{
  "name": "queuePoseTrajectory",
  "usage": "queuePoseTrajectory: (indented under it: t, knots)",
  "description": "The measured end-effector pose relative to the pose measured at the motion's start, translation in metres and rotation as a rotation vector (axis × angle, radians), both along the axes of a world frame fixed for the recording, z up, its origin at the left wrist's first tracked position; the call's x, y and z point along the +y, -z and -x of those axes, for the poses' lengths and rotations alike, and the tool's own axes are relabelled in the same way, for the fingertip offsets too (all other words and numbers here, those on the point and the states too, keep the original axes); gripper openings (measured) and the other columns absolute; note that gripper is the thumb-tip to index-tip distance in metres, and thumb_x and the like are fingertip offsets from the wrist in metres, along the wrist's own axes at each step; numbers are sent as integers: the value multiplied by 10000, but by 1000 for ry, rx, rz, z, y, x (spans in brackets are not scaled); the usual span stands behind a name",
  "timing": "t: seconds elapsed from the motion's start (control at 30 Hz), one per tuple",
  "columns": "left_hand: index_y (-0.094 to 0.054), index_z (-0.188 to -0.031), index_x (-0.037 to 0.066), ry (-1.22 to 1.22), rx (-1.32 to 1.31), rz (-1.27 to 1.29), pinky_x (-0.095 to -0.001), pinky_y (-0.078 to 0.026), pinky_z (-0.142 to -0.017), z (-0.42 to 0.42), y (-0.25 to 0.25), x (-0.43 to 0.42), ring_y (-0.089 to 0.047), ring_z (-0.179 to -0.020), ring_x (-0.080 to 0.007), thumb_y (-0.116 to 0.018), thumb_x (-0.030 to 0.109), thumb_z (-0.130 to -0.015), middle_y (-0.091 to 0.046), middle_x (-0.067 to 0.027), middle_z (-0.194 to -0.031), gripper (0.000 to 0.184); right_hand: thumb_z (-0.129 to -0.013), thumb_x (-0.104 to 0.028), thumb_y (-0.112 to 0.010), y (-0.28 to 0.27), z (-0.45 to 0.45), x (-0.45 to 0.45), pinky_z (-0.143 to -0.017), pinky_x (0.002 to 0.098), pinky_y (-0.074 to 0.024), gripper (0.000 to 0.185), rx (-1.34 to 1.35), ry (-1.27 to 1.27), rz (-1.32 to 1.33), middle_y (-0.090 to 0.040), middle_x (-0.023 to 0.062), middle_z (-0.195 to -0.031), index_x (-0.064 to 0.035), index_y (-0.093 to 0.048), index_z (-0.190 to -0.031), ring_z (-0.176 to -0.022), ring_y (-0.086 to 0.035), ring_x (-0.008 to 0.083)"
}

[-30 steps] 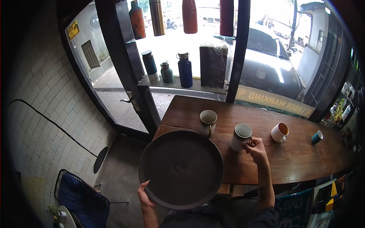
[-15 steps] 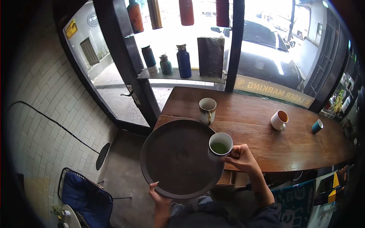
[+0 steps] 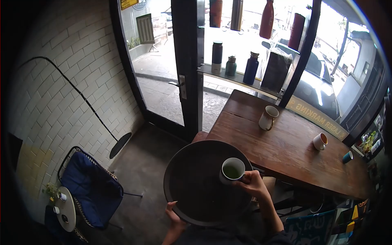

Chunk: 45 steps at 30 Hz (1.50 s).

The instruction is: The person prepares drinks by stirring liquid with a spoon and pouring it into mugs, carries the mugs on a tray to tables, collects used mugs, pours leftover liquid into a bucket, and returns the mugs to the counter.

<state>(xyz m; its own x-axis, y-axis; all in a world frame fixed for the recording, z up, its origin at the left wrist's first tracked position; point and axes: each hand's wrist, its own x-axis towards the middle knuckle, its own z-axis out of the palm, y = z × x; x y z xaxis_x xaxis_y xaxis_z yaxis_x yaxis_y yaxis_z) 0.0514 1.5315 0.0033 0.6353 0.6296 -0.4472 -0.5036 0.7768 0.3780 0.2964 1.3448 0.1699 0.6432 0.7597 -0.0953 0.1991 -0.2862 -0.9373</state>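
My left hand [image 3: 175, 216] grips the near-left rim of a round dark serving tray [image 3: 190, 183], its thumb over the edge and the other fingers hidden beneath. My right hand [image 3: 254, 184] is closed on the handle of a mug [image 3: 233, 175] with green liquid inside. That mug is over the right part of the tray; whether its base touches the tray I cannot tell. On the wooden table [image 3: 241, 134] past the tray stands a pale mug [image 3: 268, 118] with a gold handle. Further right are a white mug [image 3: 320, 141] with an orange inside and a small teal cup [image 3: 347, 157].
A glass door [image 3: 157, 61] stands ahead. Several bottles, among them a blue one [image 3: 251, 68], line the window shelf. Left are a blue cushioned chair [image 3: 92, 185], a small round table [image 3: 67, 204] with cups, and a lamp [image 3: 121, 145] by the brick wall.
The view has turned left. My right hand has brought the mug inward over the tray, away from its right rim. The tray has moved away from the wooden table, still in my left hand.
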Motion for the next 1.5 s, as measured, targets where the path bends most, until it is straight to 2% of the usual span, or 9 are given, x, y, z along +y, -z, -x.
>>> queuePoseTrajectory:
  t: [0.1,0.3,0.4,0.5,0.83,1.03,1.13,1.33,1.5]
  knots:
    - [-676,-881,98,-174,-46,11,-413,-501,-870,50,56,25,-617,-979,-258,-570,370,-781,-678,-69,-1009,308,-806,-95,-761,7,29,28,-755,223,-469,232,8,-32,16,-691,-15,-856,34,-711,-993,-829,-558,22]
    - [-661,-761,93,-52,29,83,-455,-494,-931,137,48,54,-615,-1030,-356,-591,365,-710,-666,-155,-1105,285,-808,-149,-771,45,78,76,-633,223,-423,235,144,-70,-90,-618,-50,-733,27,-715,-954,-712,-495,13]
    - [-688,-789,81,-169,-242,69,-442,-518,-887,186,79,57,-647,-948,-321,-590,317,-748,-700,-113,-981,258,-797,-107,-760,78,90,92,-490,216,-232,280,31,27,-34,-355,-120,-566,-53,-549,-620,-553,-339,-5]
    - [-637,-682,107,-539,305,20,-499,-505,-887,217,90,57,-631,-938,-380,-554,346,-706,-685,-162,-959,254,-801,-107,-757,125,97,99,-492,214,-235,291,145,124,-92,-369,-110,-561,-55,-539,-614,-550,-347,-3]
    - [-651,-635,99,-588,307,207,-476,-500,-908,257,105,41,-621,-967,-372,-511,339,-705,-673,-161,-992,287,-834,-120,-720,319,112,121,-517,231,-241,287,228,276,64,-384,-101,-619,-18,-511,-665,-605,-319,17]
    - [-569,-1159,-6,-494,284,313,-462,-490,-931,250,157,14,-593,-1049,-366,-531,329,-671,-596,-151,-1199,594,-827,-158,-739,460,112,130,-481,271,-249,451,180,409,230,-354,-74,-582,-94,-358,-595,-586,-320,36]
    - [-559,-1193,-10,-494,277,404,-475,-487,-936,252,189,-12,-587,-1062,-370,-535,282,-647,-598,-155,-1194,619,-842,-189,-730,514,90,140,-468,267,-288,448,7,381,372,-380,-63,-572,-93,-368,-596,-551,-354,40]
    - [-550,-1212,-33,-452,310,443,-476,-490,-946,221,195,-37,-596,-1038,-380,-511,144,-625,-604,-177,-1179,615,-879,-237,-697,617,31,164,-439,260,-369,352,342,568,252,-410,-53,-546,-103,-475,-640,-469,-420,55]
    - [-534,-1223,-32,-402,251,547,-486,-500,-920,246,226,-68,-592,-1023,-387,-508,194,-600,-604,-183,-1159,664,-961,-314,-507,666,-22,177,-453,313,-356,286,799,734,211,-376,-15,-539,-131,-463,-747,-457,-388,146]
